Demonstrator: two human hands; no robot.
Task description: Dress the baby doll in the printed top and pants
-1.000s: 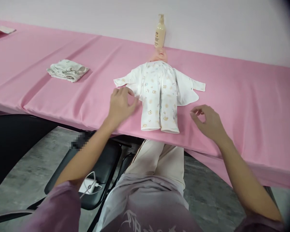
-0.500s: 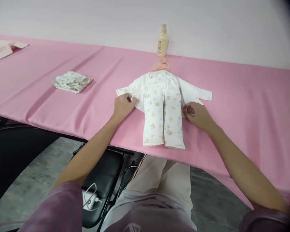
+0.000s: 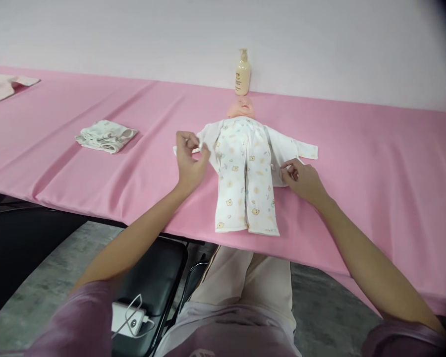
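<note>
A doll lies on its back, only its head showing above baby clothes spread over it. The clothes are a white long-sleeved baby shirt and, on top, patterned baby pants with bear prints, legs pointing towards me. My left hand is closed in a pinch on the shirt's left side, lifting the cloth a little near the sleeve. At the shirt's lower right edge, my right hand pinches the fabric beside the pants.
Behind the doll's head stands a pump bottle by the wall. Folded patterned cloth lies to the left on the pink table cover, with pale pink cloth farther left. Below the edge, a black chair holds a white power bank.
My left hand has risen and turned, drawing the shirt's left side up. My right hand stays almost in place at the shirt's edge. The view has shifted slightly.
</note>
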